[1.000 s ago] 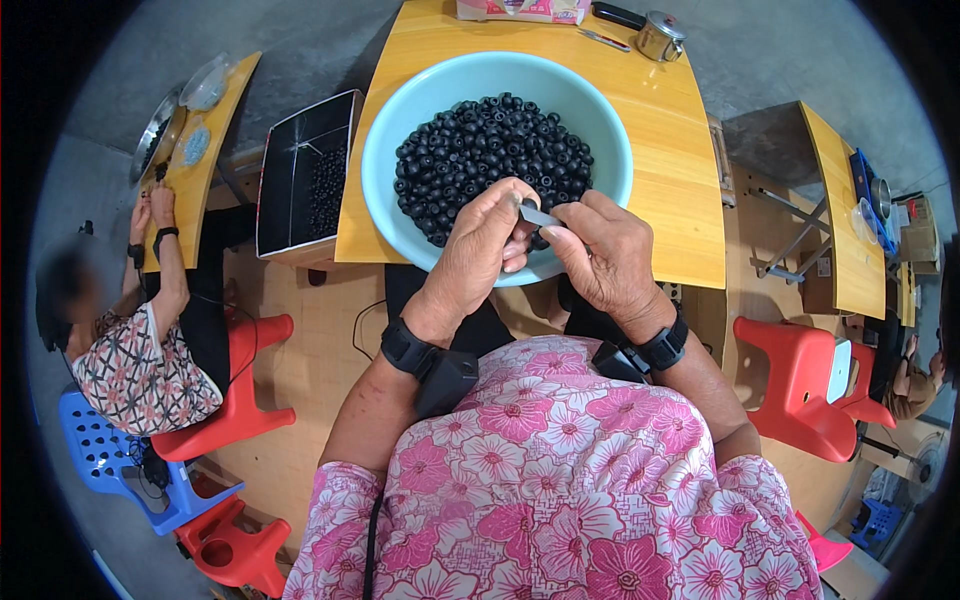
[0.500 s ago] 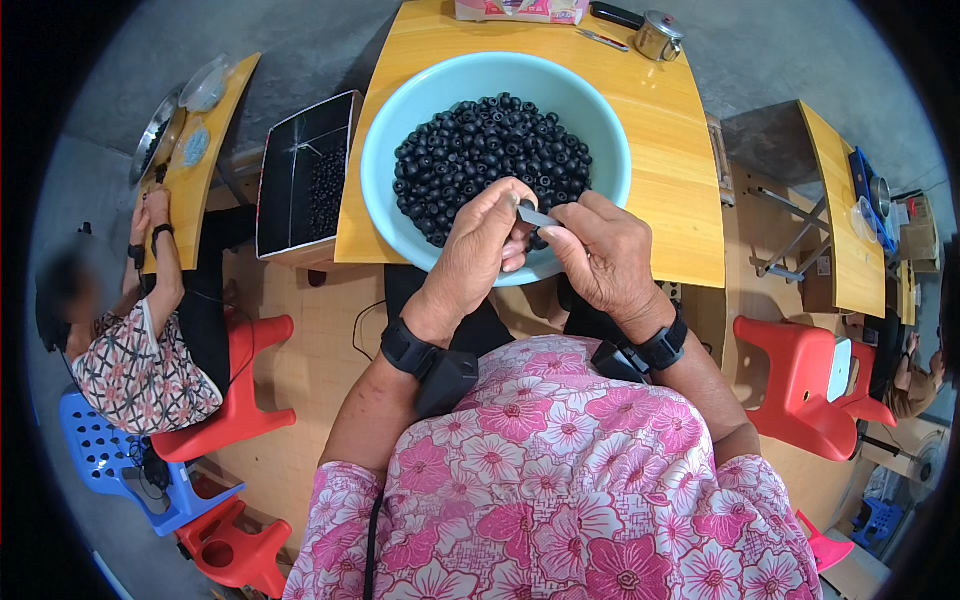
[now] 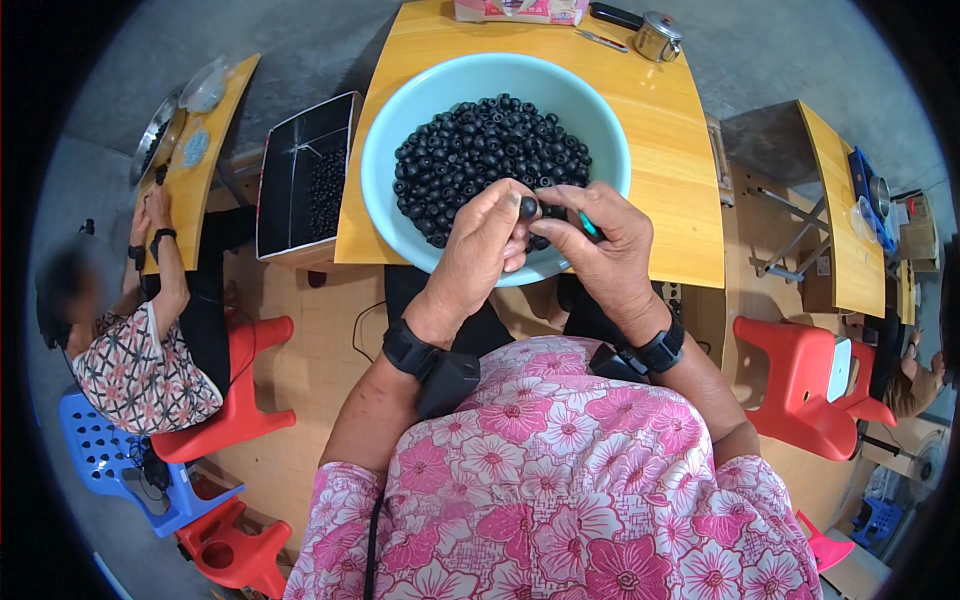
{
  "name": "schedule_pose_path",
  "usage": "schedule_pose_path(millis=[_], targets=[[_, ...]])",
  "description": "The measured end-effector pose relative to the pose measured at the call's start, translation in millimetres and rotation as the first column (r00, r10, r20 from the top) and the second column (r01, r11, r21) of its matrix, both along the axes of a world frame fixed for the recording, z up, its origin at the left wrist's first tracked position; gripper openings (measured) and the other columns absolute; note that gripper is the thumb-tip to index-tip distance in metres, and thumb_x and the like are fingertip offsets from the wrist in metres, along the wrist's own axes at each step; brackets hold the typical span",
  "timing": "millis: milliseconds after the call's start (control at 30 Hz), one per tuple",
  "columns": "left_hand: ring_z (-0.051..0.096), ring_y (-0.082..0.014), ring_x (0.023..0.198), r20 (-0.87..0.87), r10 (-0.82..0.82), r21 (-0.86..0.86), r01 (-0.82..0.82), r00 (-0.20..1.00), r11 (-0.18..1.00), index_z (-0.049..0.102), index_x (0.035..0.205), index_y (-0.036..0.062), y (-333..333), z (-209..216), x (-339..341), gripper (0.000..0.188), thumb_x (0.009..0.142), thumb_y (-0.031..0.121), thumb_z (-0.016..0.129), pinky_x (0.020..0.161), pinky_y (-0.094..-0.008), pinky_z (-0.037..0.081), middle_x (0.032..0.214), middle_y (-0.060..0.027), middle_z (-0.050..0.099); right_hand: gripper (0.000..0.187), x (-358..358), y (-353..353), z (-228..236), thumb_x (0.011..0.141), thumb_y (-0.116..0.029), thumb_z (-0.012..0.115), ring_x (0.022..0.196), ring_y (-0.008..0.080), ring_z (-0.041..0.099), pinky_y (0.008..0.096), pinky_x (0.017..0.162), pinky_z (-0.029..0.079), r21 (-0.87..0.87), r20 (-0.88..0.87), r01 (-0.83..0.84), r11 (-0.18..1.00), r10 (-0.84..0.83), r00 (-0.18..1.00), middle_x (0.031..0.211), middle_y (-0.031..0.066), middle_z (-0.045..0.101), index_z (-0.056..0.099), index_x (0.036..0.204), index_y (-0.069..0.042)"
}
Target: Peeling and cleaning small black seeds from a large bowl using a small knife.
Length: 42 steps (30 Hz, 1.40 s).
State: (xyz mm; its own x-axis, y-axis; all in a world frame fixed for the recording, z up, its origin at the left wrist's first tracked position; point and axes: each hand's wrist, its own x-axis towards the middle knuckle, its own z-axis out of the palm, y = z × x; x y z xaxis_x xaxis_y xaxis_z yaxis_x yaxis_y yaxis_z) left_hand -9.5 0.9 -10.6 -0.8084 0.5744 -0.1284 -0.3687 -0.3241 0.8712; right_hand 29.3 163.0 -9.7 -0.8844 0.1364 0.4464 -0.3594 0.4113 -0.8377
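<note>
Your tabletop [image 3: 675, 190] is yellow wood-grain board, filling the upper centre of the frame, its edges bent by the lens. You have a wide, round, pale blue bowl [image 3: 590, 110] standing on it left of centre, its lower rim reaching past the near edge. At the top of the frame you can see a pink and white package [image 3: 522, 10], partly cut off. Just right of that lies a long black object [image 3: 616, 16], with a slim red and grey tool [image 3: 602, 40] below it, near your lidded metal cup [image 3: 660, 38].
</note>
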Motion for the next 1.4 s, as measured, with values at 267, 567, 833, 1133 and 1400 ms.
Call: schedule_pose_path(millis=[267,567,833,1133,1400], targets=[[0.032,-0.0002,0.059,0.021,0.053,-0.005,-0.053,0.998,0.999,0.052,0.096,0.0084,3.5,-1.7,-0.2,0.026,0.105,0.031,0.043,0.050,-0.0162,0.031,0.072,0.0067,0.037,0.030,-3.9,-5.2,0.4,0.067,-0.002,0.077,0.065,0.0232,0.061,0.0311,0.058,0.048,0.164,-0.132,0.060,0.985,-0.038,0.990,0.071,0.0084,0.059,0.073,0.096,-0.008],[0.033,-0.0012,0.059,0.038,0.046,-0.012,-0.046,0.998,0.999,0.053,0.093,0.0086,3.7,-2.2,-2.9,0.026,0.104,0.030,0.044,0.050,-0.0174,0.030,0.073,0.0055,0.040,0.027,-4.9,-7.4,3.4,0.067,0.002,0.073,0.063,0.0242,0.061,0.0320,0.055,0.048,0.197,-0.233,0.053,0.979,-0.005,0.972,0.071,0.0082,0.059,0.071,0.092,-0.008],[0.032,-0.0005,0.058,0.070,0.046,0.008,-0.047,0.996,0.999,0.052,0.094,0.0084,3.2,-0.4,-2.5,0.029,0.104,0.035,0.044,0.050,-0.0164,0.031,0.072,0.0054,0.039,0.023,-7.7,-5.0,2.1,0.069,-0.001,0.075,0.062,0.0245,0.058,0.0317,0.055,0.046,0.146,-0.223,0.022,0.989,0.011,0.975,0.069,0.0081,0.057,0.070,0.091,-0.008],[0.033,-0.0019,0.059,0.007,0.055,-0.021,-0.055,0.998,0.998,0.056,0.097,0.0094,2.2,-1.6,-1.9,0.035,0.103,0.042,0.044,0.049,-0.0174,0.028,0.075,0.0042,0.042,0.030,-8.4,-3.7,1.1,0.071,-0.007,0.079,0.063,0.0199,0.056,0.0297,0.059,0.045,0.049,-0.078,-0.057,0.997,0.061,0.995,0.068,0.0072,0.055,0.074,0.100,-0.008],[0.034,0.0001,0.058,-0.124,0.045,-0.016,-0.048,0.991,0.999,0.055,0.097,0.0075,2.1,-0.8,0.9,0.033,0.104,0.038,0.044,0.049,-0.0161,0.031,0.070,0.0067,0.038,0.020,-4.0,-7.3,6.9,0.071,-0.010,0.080,0.064,0.0213,0.059,0.0306,0.058,0.046,0.057,-0.032,0.061,0.997,-0.059,0.998,0.071,0.0087,0.062,0.072,0.088,-0.005]])
